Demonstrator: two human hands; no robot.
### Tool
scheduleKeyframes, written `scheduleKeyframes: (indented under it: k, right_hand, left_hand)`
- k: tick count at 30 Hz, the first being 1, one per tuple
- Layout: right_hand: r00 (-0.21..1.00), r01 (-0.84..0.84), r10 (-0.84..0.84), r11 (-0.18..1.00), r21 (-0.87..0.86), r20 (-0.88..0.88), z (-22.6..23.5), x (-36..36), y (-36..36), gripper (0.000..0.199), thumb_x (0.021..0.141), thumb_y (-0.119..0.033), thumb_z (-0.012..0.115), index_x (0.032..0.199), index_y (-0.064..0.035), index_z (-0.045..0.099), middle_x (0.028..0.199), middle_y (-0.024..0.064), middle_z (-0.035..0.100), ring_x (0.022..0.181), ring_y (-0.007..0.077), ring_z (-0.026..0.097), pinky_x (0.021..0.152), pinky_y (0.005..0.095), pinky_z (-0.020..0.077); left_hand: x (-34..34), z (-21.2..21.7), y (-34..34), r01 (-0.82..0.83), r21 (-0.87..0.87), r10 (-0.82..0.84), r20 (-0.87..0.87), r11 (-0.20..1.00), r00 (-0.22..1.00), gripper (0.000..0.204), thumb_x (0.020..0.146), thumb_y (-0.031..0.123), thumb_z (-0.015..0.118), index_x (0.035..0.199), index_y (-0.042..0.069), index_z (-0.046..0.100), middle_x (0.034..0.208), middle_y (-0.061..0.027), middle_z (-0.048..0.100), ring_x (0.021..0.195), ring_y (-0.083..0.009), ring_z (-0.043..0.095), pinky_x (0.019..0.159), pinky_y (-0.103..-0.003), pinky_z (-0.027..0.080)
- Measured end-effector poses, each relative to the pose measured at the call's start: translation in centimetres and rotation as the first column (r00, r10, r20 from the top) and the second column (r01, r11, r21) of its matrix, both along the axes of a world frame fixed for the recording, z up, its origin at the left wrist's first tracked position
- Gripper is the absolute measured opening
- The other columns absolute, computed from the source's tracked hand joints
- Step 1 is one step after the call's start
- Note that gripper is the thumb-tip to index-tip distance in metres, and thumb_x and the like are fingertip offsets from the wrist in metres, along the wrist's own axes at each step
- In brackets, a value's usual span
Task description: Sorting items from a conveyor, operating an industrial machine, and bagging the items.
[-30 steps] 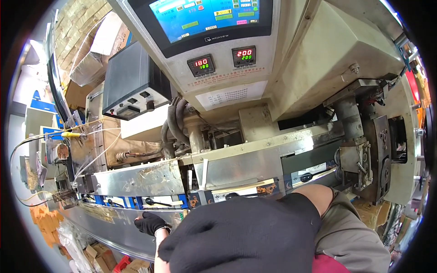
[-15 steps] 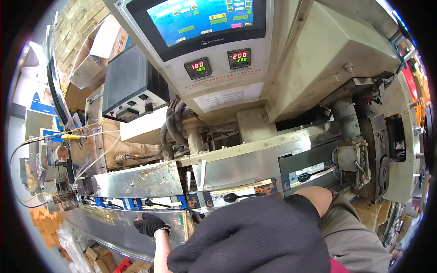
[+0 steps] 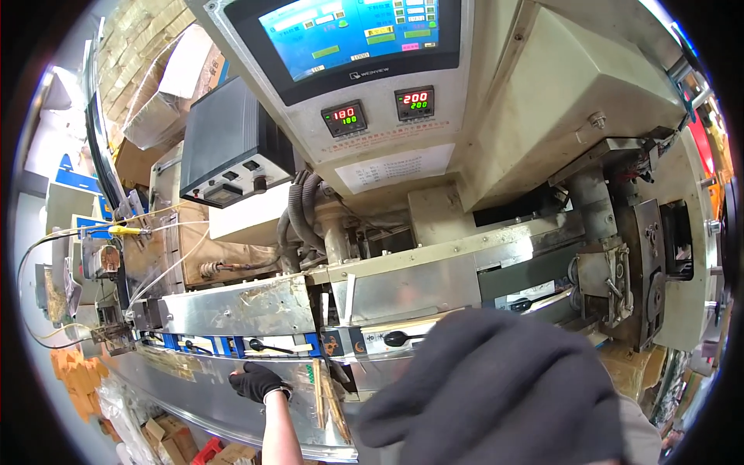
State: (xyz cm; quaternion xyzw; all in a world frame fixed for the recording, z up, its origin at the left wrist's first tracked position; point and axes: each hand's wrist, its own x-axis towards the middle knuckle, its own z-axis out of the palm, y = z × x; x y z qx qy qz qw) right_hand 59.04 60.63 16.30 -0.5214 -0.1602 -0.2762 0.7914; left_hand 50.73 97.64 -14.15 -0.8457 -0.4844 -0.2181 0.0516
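Observation:
My left hand (image 3: 260,382), in a black glove with a bare fingertip showing, is over the metal front panel (image 3: 194,395), just below the conveyor channel. Its fingers are curled together, and anything inside them is hidden. My right hand (image 3: 496,395), also gloved in black, looms large and blurred close to the camera, covering part of the channel; its fingers are too smeared to read. In the channel lie a black spoon (image 3: 262,346) on white paper between blue holders, another black spoon (image 3: 397,339) in a dark-patterned wrapper, and a third spoon (image 3: 521,305) farther right.
Thin wooden sticks (image 3: 335,403) lie on the front panel, right of my left hand. Behind the channel stand a control panel (image 3: 387,147) with a lit screen and a dark power box (image 3: 225,139). A roller mechanism (image 3: 608,279) is at right; cardboard boxes (image 3: 169,440) sit lower left.
My right hand has shifted to the right, uncovering more of the wooden sticks and hiding more of the patterned wrapper. My left hand keeps nearly the same place, while the view has shifted slightly.

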Motion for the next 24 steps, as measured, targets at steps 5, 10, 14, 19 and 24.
scheduleKeyframes:
  k: [5, 10, 14, 19, 24]
  right_hand:
    - [0.996, 0.075, -0.067, 0.989, -0.126, 0.063, -0.5, 3.4, -0.4, 0.015, 0.079, -0.016, 0.063, 0.082, -0.0044, 0.055, 0.081, 0.0118, 0.059, 0.062, 0.0231, 0.054, 0.055, 0.0354, 0.0472]
    - [0.990, 0.127, -0.107, 0.963, -0.236, 0.093, -2.9, 2.1, -2.3, 0.018, 0.079, -0.016, 0.062, 0.090, -0.0042, 0.054, 0.088, 0.0124, 0.058, 0.069, 0.0231, 0.054, 0.061, 0.0353, 0.0465]
    - [0.982, 0.183, -0.157, 0.925, -0.333, 0.104, -4.3, 3.3, -3.1, 0.022, 0.080, -0.016, 0.061, 0.097, -0.0040, 0.052, 0.093, 0.0129, 0.057, 0.076, 0.0231, 0.054, 0.067, 0.0352, 0.0460]
    - [0.967, 0.252, -0.210, 0.859, -0.446, 0.142, -6.4, 3.6, -2.9, 0.028, 0.081, -0.016, 0.060, 0.104, -0.0037, 0.051, 0.100, 0.0135, 0.056, 0.083, 0.0231, 0.054, 0.073, 0.0351, 0.0453]
    - [0.930, 0.368, -0.294, 0.737, -0.567, 0.222, -7.5, 4.7, -9.5, 0.035, 0.082, -0.016, 0.059, 0.112, -0.0035, 0.049, 0.107, 0.0141, 0.055, 0.091, 0.0230, 0.054, 0.079, 0.0351, 0.0447]
  left_hand:
    - [-1.2, -3.2, 2.0, -0.038, 0.044, 0.045, -0.173, 0.998, 0.984, 0.054, 0.082, 0.035, 0.049, 0.114, -0.007, 0.040, 0.099, -0.0308, 0.054, 0.084, -0.0409, 0.057, 0.068, -0.048, 0.047]
    - [-1.6, -3.8, 2.7, -0.126, 0.033, 0.129, -0.165, 0.992, 0.978, 0.053, 0.082, 0.032, 0.052, 0.117, -0.005, 0.038, 0.101, -0.0315, 0.054, 0.077, -0.0407, 0.060, 0.064, -0.046, 0.048]
    - [-1.2, -3.6, 2.9, -0.110, 0.022, 0.112, -0.140, 0.994, 0.984, 0.048, 0.082, 0.030, 0.052, 0.114, -0.004, 0.040, 0.101, -0.0291, 0.055, 0.081, -0.0399, 0.058, 0.068, -0.046, 0.047]
    - [-1.3, -3.7, 3.4, -0.090, -0.001, 0.089, -0.068, 0.996, 0.994, 0.040, 0.083, 0.027, 0.052, 0.109, -0.002, 0.043, 0.101, -0.0249, 0.055, 0.087, -0.0387, 0.055, 0.075, -0.045, 0.044]
    - [0.9, -3.4, 0.8, -0.020, -0.055, 0.020, 0.011, 0.998, 1.000, 0.033, 0.083, 0.024, 0.052, 0.105, 0.000, 0.046, 0.100, -0.0216, 0.055, 0.092, -0.0378, 0.053, 0.081, -0.044, 0.042]
